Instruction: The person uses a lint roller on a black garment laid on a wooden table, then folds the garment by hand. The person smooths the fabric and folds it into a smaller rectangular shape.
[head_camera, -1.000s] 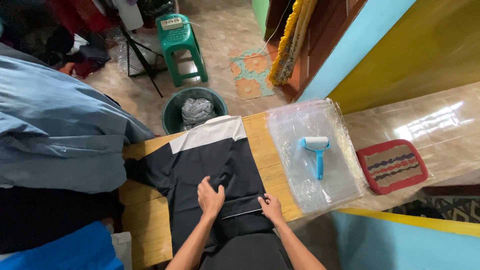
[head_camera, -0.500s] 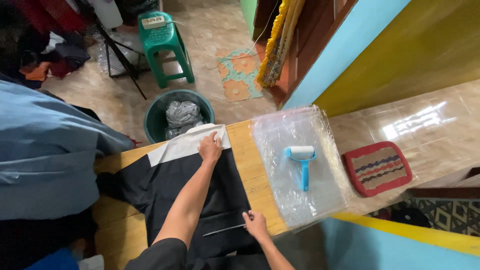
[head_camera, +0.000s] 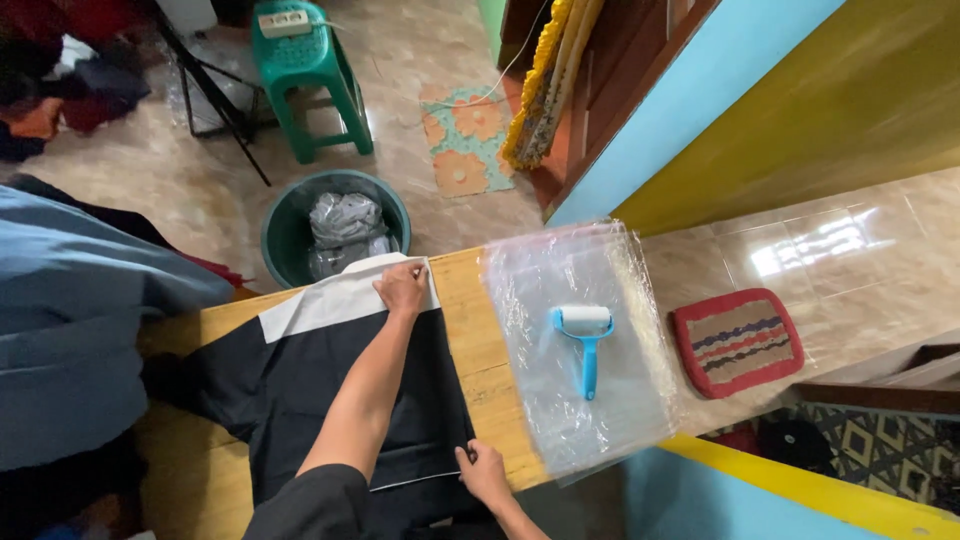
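Garment (head_camera: 340, 400) under left hand (head_camera: 403, 289) fingers, right hand (head_camera: 483, 472) pinching hem (near edge)

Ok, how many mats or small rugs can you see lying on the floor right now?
2. A floral mat lies on the tiled floor beside the green stool; a red-edged striped mat lies right of the plastic sheets. Others may be hidden outside the view.

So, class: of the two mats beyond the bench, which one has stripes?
The red-bordered mat on the right has wavy stripes; the mat by the doorway has orange flowers.
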